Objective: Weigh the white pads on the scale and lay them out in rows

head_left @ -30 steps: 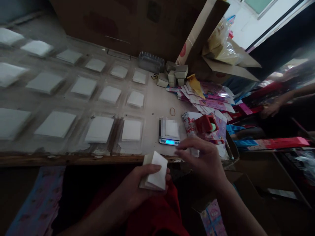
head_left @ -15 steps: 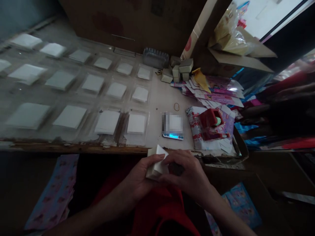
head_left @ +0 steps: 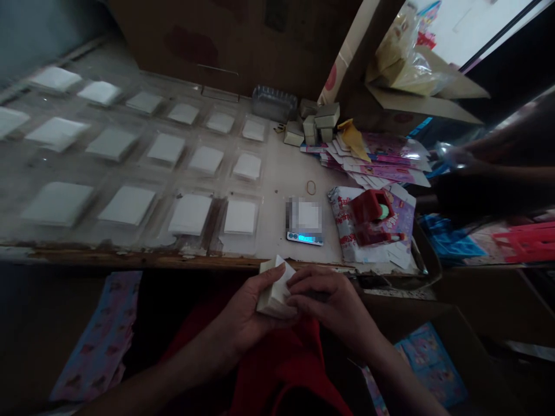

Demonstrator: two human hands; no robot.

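Observation:
A thick stack of small white paper sheets (head_left: 272,296) is gripped in my left hand (head_left: 249,306), just in front of the table edge. The left thumb presses on the face of the stack, and the top sheets bend up. From the right, my right hand (head_left: 323,292) has its curled fingertips pinching the sheets' edge. Beyond my hands, a small digital scale (head_left: 304,237) with a lit blue display carries a white stack, partly blurred by pixels. Rows of clear plastic trays (head_left: 259,216), each with a white paper stack (head_left: 240,217), cover the table to the left.
A red tape dispenser (head_left: 368,208) lies on printed packaging at right. Behind are flat pink cartons (head_left: 381,164), bundled paper blocks (head_left: 327,115) and a clear plastic container (head_left: 274,103). A rubber band (head_left: 311,187) lies near the scale. Another person's arm (head_left: 498,172) reaches in at far right.
My right fingers have shifted slightly along the edge of the stack, while my left hand keeps its hold. Another person's arm has come into view at the right.

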